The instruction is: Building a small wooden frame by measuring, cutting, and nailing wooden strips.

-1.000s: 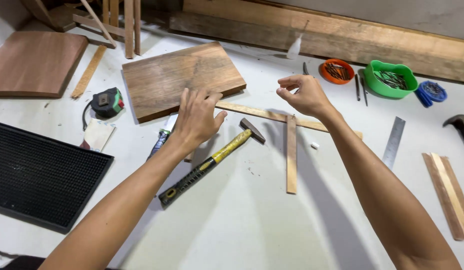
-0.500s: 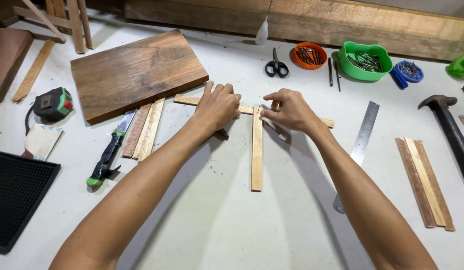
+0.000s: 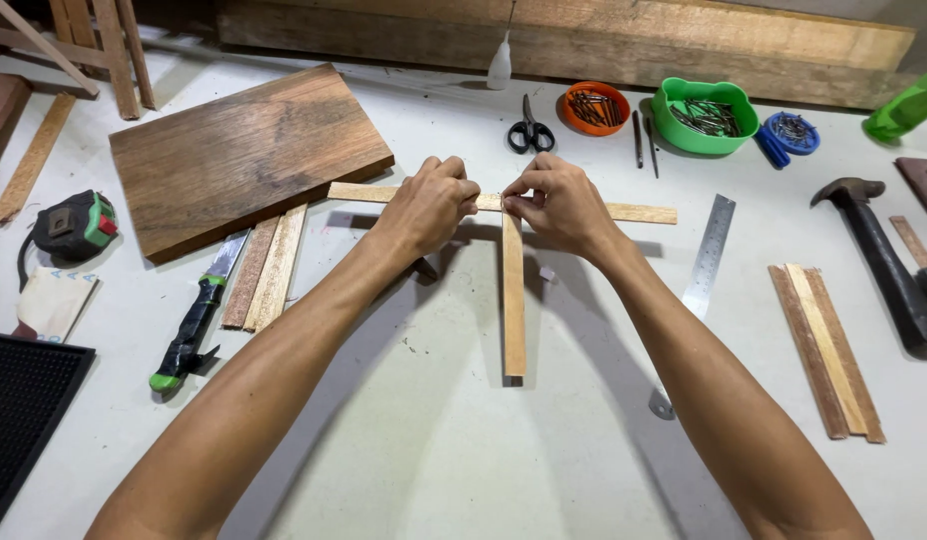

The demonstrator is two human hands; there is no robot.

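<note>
I see both hands at the T-joint: L hand (image 3: 429,205) & R hand (image 3: 559,205) pinching cross strip (image 3: 639,212), long axis L-R; upright strip (image 3: 514,300) runs toward me, nearer R.

A wide dark wooden board (image 3: 246,155) lies at the upper left of the white worktable (image 3: 434,440). Just below its lower edge, two short wood strips (image 3: 269,268) lie side by side, with a green-and-black-handled knife (image 3: 196,318) beside them. A green-and-black tape measure (image 3: 76,222) sits near the left edge, above a black ribbed mat (image 3: 19,415). Along the back, from left to right: black-handled scissors (image 3: 530,128), an orange bowl of nails (image 3: 595,107), a green bowl of nails (image 3: 706,114), a blue round container (image 3: 792,133). A steel ruler (image 3: 696,290) lies diagonally at right. Further right are three flat wood strips (image 3: 826,350) and a dark hammer (image 3: 889,258).
</note>
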